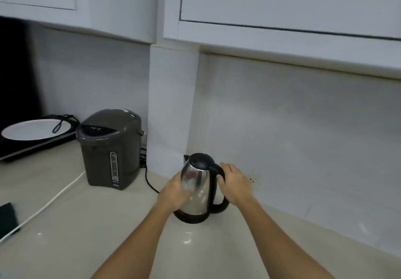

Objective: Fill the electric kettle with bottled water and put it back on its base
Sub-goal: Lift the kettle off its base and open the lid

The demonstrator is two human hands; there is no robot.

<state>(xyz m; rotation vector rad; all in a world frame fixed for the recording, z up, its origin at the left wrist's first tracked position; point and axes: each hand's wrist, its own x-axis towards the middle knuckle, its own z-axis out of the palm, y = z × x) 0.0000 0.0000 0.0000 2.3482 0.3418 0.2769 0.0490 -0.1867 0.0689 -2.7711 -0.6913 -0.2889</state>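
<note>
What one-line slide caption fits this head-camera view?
Two bare hands, left on the steel body and right at the handle, on the electric kettle.

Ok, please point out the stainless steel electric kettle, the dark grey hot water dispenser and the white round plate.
stainless steel electric kettle [198, 188], head view, steel body.
dark grey hot water dispenser [98, 159], head view, front wall.
white round plate [30, 130], head view, bare middle.

Steel kettle [198, 188] is sitting upright on its black base [191, 218] on the pale counter [86, 224], left hand [176, 193] flat against the shiny side and right hand [235, 183] on the black handle, with a grey hot water dispenser [110, 148] off to the left.
</note>
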